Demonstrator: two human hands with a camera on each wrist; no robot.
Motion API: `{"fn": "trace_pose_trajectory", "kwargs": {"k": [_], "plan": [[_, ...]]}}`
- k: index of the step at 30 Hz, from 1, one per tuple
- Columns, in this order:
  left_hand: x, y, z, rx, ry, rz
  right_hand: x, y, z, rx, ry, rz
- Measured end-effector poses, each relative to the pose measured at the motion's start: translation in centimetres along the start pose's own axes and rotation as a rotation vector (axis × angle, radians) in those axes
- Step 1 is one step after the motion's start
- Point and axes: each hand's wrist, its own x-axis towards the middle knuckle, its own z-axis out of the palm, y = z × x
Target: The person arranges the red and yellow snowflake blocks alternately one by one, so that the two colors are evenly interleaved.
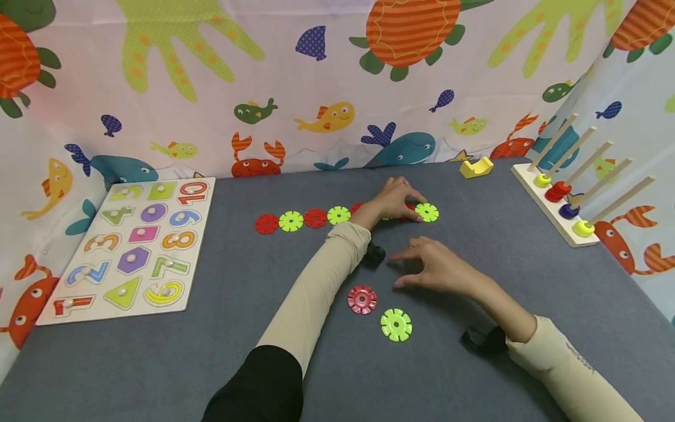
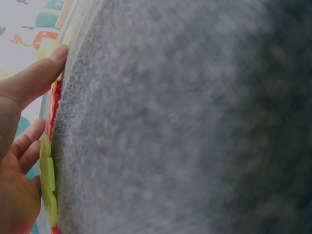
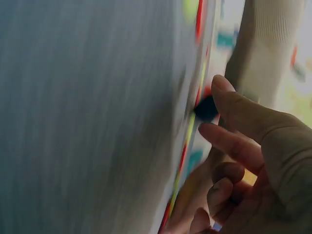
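Note:
A row of red and lime notched plastic discs lies across the middle of the dark grey tabletop in the head view. My left hand (image 1: 391, 199) is at its right end, thumb and index finger around the edges of a red disc (image 1: 409, 207), beside the last lime disc (image 1: 426, 212). The left forearm covers part of the row. In the left wrist view, the thumb (image 2: 41, 73) reaches along the discs' edge. My right hand (image 1: 440, 266) hovers nearer, thumb and index apart with nothing between. Below it lie a loose red disc (image 1: 362, 300) and a lime disc (image 1: 396, 325).
On the left lies a number-and-shape puzzle board (image 1: 199, 246). A peg stacker (image 1: 556, 206) with coloured rings stands at the right. Near the back edge sits a yellow curved block (image 1: 476, 168). A sea-animal printed cloth (image 1: 205, 132) hangs behind the table.

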Motion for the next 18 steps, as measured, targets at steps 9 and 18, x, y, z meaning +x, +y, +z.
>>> {"fn": "trace_pose_trajectory", "kwargs": {"k": [9,18], "plan": [[0.1,0.0,0.0,-0.007,-0.003,0.005,0.4,-5.5,2.7,-0.206,-0.019,-0.130],[0.1,0.1,0.1,-0.010,-0.004,-0.011,0.8,-5.2,3.5,-0.150,-0.042,-0.106]]}}
